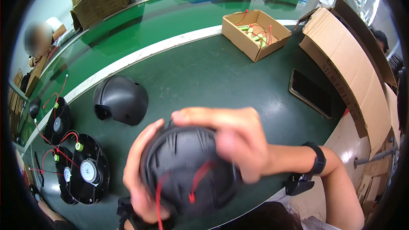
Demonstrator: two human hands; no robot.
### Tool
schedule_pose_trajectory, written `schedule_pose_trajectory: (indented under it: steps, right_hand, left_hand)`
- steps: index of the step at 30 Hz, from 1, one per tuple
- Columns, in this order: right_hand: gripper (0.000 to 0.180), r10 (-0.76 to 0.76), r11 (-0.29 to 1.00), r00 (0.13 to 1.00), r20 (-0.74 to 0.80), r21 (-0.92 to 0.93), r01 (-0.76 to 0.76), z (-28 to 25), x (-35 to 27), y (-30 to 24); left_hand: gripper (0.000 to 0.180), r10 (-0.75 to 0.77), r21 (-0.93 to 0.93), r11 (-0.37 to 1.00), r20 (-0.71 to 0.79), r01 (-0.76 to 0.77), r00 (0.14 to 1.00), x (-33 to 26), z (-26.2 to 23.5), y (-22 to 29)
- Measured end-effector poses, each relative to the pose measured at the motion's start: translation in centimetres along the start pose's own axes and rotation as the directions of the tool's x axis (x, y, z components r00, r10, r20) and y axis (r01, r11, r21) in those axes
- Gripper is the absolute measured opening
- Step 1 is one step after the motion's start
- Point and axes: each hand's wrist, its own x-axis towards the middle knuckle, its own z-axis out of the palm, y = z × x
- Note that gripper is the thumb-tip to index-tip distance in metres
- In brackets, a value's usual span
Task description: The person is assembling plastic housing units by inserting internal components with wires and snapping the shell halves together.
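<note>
Close in front of me, both hands hold a black round plastic housing [179, 157], partly smeared by motion. Its ribbed inner side faces up, and red wires with a small red connector [191, 197] stick out of it. Along the left edge, the fingers of my left hand [139, 174] wrap the rim. My right hand [243, 138] grips the upper right edge, its fingers reaching over the top. Just beyond my left hand lies a black dome-shaped shell [123, 102] with a notch in its lower edge.
Several black round units with speakers [88, 171] and red wires stand at the left. An open cardboard box [255, 53] holds green cylindrical cells with red wires. A phone [310, 93] lies near large cardboard [349, 64] at the right. Another person [56, 27] sits far left.
</note>
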Motion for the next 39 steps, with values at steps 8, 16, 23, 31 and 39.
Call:
schedule_pose_trajectory:
  steps: [8,16,23,31,39]
  right_hand:
    - [0.108,0.103,0.937,0.924,0.368,-0.347,0.034,-2.2,1.9,-2.4]
    - [0.116,0.16,0.877,0.887,0.433,-0.474,0.073,-1.7,3.1,-3.7]
    - [0.124,0.142,0.805,0.99,0.001,-0.582,-0.115,-2.8,17.5,4.2]
    - [0.136,0.184,0.613,0.968,-0.172,-0.749,-0.25,0.2,25.2,17.5]
    - [0.04,-0.416,0.665,0.881,0.226,-0.584,0.464,8.7,22.1,7.2]
  left_hand:
    - [0.074,-0.06,-0.296,0.955,-0.155,0.011,0.986,0.5,0.6,-1.4]
    - [0.069,-0.013,-0.286,0.958,-0.17,-0.037,0.985,1.1,0.1,-1.8]
    - [0.016,0.205,0.113,0.977,-0.256,-0.181,0.945,0.6,-0.3,-1.4]
    - [0.028,0.459,0.271,0.843,0.09,-0.465,0.884,0.3,-0.6,-0.8]
    - [0.019,0.508,0.325,0.775,0.189,-0.542,0.84,-0.6,-0.9,-0.9]
